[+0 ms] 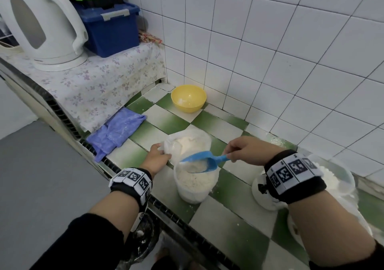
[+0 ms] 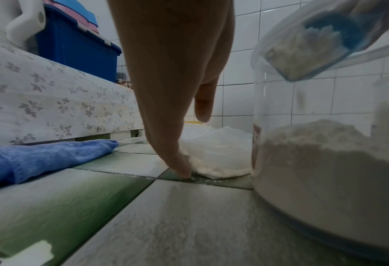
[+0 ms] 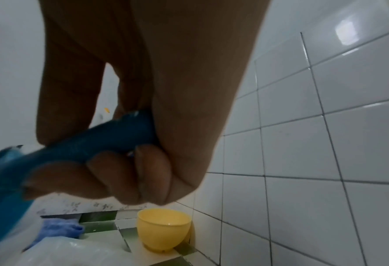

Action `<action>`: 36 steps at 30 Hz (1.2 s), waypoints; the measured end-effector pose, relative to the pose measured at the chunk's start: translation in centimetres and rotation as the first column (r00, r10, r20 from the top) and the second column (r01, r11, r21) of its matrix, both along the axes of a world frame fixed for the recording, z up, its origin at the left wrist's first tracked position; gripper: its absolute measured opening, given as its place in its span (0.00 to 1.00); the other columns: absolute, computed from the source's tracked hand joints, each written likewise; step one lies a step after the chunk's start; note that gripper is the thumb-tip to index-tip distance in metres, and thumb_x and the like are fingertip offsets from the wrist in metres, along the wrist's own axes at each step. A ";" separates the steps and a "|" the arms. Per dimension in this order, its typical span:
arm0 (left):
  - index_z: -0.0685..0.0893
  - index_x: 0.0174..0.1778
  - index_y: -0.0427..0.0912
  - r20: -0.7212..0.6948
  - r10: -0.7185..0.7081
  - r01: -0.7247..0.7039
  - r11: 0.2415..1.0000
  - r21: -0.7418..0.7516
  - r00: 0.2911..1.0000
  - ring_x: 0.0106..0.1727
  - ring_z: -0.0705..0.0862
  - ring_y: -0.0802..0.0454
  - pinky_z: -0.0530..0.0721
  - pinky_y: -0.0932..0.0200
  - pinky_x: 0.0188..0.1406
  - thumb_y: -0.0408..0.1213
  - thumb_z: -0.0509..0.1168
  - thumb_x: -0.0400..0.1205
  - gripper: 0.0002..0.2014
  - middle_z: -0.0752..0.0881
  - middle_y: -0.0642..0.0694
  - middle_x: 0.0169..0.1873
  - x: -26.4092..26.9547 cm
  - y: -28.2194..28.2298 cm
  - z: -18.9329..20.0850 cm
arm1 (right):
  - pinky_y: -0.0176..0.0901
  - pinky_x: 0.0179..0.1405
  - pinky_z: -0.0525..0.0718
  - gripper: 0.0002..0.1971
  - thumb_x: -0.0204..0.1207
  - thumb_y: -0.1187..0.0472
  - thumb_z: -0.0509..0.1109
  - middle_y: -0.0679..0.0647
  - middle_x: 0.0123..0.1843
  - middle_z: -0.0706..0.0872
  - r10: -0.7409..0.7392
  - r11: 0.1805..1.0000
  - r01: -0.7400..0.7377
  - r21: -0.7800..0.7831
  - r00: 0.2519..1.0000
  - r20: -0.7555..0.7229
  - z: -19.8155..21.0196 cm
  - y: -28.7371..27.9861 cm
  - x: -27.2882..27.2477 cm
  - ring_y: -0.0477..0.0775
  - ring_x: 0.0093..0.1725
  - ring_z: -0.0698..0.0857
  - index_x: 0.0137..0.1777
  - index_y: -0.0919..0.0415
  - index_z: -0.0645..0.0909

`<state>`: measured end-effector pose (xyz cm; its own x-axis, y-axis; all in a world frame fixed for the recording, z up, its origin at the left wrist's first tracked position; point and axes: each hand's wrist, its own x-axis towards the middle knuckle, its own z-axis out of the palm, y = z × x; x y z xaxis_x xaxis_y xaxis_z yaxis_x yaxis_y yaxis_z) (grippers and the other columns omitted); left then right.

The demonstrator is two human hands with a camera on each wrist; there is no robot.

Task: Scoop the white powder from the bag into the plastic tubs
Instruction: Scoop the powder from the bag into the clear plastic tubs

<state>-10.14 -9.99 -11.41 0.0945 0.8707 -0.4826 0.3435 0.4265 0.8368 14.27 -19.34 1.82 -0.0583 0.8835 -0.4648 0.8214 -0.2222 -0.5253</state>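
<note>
A clear bag of white powder [image 1: 192, 139] sits open on the green-and-white tiled counter [image 1: 232, 224]. My left hand [image 1: 160, 154] holds the bag's near edge; in the left wrist view one finger of that hand [image 2: 177, 108] touches the counter beside the bag [image 2: 218, 153]. My right hand [image 1: 230, 155] grips the handle of a blue scoop [image 1: 200, 161], fingers curled round it [image 3: 111, 138]. The scoop [image 2: 314, 50] is loaded with powder and tilted inside the rim of a clear plastic tub [image 1: 195, 186], which is partly filled [image 2: 325, 162].
A second tub heaped with powder [image 1: 334, 176] stands at the right, partly behind my right wrist. A yellow bowl [image 1: 188, 98] sits in the tiled corner. A blue cloth [image 1: 116, 132] lies left of the bag. A white kettle [image 1: 41, 24] and blue box [image 1: 110, 30] stand on the raised ledge.
</note>
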 end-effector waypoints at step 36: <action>0.67 0.68 0.41 -0.141 0.036 -0.051 0.994 -0.100 0.989 0.55 0.87 0.34 0.89 0.36 0.50 0.35 0.76 0.74 0.30 0.84 0.38 0.58 0.7 3.1 -4.6 | 0.42 0.48 0.81 0.10 0.80 0.65 0.59 0.57 0.51 0.85 0.226 0.971 -0.222 -0.088 0.731 0.644 -2.4 10.3 -5.2 0.56 0.49 0.84 0.56 0.64 0.81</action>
<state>-9.49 -6.93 -15.97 -0.0163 0.8173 -0.5760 0.4320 0.5253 0.7331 9.04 -9.00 -0.55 0.0610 0.8815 -0.4683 0.9887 0.0112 0.1498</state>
